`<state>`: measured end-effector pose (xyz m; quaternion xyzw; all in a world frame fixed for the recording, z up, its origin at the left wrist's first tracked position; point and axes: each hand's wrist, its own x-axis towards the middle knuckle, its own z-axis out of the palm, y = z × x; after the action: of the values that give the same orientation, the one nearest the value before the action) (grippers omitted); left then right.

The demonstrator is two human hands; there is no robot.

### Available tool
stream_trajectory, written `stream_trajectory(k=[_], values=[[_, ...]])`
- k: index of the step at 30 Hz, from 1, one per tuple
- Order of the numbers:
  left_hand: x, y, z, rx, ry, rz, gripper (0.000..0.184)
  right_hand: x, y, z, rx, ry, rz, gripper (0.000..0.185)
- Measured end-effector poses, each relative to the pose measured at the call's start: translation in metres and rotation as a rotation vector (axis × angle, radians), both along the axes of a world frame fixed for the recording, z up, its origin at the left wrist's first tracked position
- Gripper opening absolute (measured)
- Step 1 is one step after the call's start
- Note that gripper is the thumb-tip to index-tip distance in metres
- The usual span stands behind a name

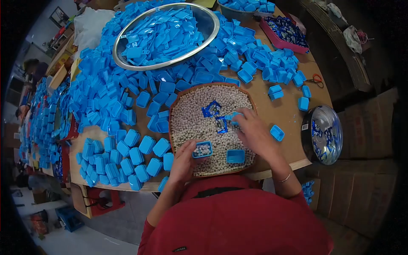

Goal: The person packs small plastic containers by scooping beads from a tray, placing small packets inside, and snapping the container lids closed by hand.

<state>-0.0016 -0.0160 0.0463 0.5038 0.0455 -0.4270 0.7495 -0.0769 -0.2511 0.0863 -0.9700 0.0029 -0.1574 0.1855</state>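
Observation:
My left hand point(184, 158) is closed around a small blue plastic box point(202, 155) filled with pale round pellets. The box is held over the near left of a brown-rimmed tray point(171, 123) heaped with the same pellets point(187, 102). Over the tray's right side, my right hand point(247, 126) pinches a small light-blue plastic piece point(231, 116), whose exact kind I cannot make out. Beside its fingertips lie a dark-blue printed packet point(221, 125) and another blue packet point(211, 109). An open blue box point(235, 156) rests on the pellets at the tray's near right.
A metal basin point(212, 36) holds many blue lids. Heaped blue boxes point(102, 89) surround it, with closed boxes point(136, 155) at the near left. Orange-handled scissors point(316, 79), a pink tray of packets point(284, 34) and a round tin point(326, 135) are at the right.

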Motion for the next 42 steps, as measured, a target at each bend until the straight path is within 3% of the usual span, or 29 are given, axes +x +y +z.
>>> stream_trajectory(k=[1,4,6,9,12,16,19,25,28,31,34,37,40,41,42], values=[[0.001,0.001,-0.002,-0.013,0.012,-0.020,0.024,-0.001,-0.011,-0.007,0.028,0.069,-0.015,0.037],[0.000,-0.002,0.002,0.233,-0.280,-0.200,0.027,-0.004,-0.024,-0.020,0.080,0.188,-0.044,0.036],[0.000,-0.007,0.001,0.200,-0.209,-0.174,0.033,-0.004,-0.024,-0.020,0.076,0.143,-0.017,0.031],[0.002,-0.006,0.001,0.096,-0.199,-0.158,0.042,-0.012,-0.017,0.002,0.361,0.137,-0.035,0.033],[-0.003,-0.004,0.001,-0.016,-0.272,-0.166,0.050,-0.014,0.004,0.021,0.542,0.047,0.169,0.036],[-0.008,-0.010,0.018,0.011,-0.385,-0.216,0.057,-0.017,0.024,0.027,0.410,0.027,0.359,0.044],[-0.012,-0.009,0.031,-0.008,-0.388,-0.231,0.057,-0.020,0.027,0.032,0.455,0.010,0.364,0.044],[-0.017,-0.010,0.055,0.071,-0.709,-0.275,0.057,-0.024,0.034,0.046,0.397,-0.105,0.399,0.043],[-0.018,-0.008,0.057,0.077,-0.747,-0.268,0.058,-0.025,0.036,0.050,0.395,-0.109,0.405,0.042],[-0.018,-0.006,0.068,-0.029,-0.582,-0.280,0.057,-0.027,0.035,0.049,0.388,-0.128,0.429,0.044],[-0.023,-0.002,0.067,-0.084,-0.633,-0.205,0.049,-0.026,0.042,0.049,0.273,-0.177,0.458,0.044],[-0.026,-0.004,0.053,-0.075,-0.504,-0.123,0.045,-0.019,0.044,0.044,0.501,-0.156,0.463,0.047],[-0.020,-0.006,0.051,-0.097,-0.912,-0.077,0.044,-0.020,0.047,0.034,1.050,0.029,0.243,0.057],[-0.020,-0.005,0.051,-0.089,-0.894,-0.072,0.043,-0.021,0.044,0.033,1.119,0.188,0.268,0.057],[-0.021,-0.005,0.053,-0.080,-0.877,-0.068,0.043,-0.021,0.045,0.030,1.126,0.163,0.273,0.056]])
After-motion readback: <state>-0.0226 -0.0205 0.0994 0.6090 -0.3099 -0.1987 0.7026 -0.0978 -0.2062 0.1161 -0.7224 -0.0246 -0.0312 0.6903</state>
